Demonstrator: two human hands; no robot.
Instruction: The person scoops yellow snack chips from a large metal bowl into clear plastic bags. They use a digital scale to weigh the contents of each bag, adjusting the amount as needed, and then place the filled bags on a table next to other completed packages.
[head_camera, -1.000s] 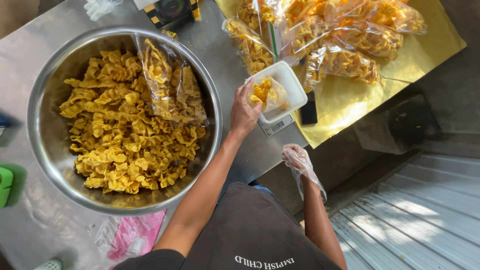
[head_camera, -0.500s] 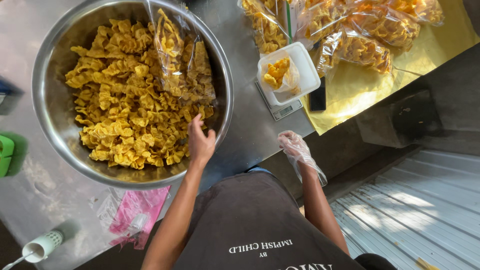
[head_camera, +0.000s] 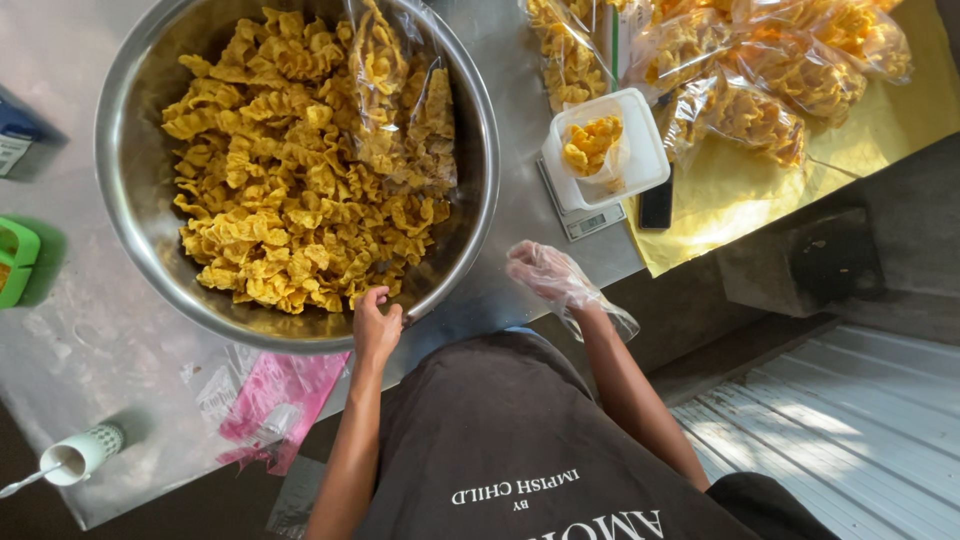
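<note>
Yellow snacks (head_camera: 290, 190) fill steel bowl (head_camera: 135, 240) — left hand (head_camera: 375, 325) grips its near rim, fingers curled. Right hand (head_camera: 545, 272), in plastic glove, rests loosely open on table (head_camera: 100, 340) — holding nothing.

Bare steel table (head_camera: 505, 215) between bowl (head_camera: 480, 120) and scale (head_camera: 590, 220)

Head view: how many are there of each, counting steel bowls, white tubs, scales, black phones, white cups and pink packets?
Steel bowl: 1
White tub: 1
Scale: 1
Black phone: 1
White cup: 1
Pink packet: 1
Total: 6
</note>
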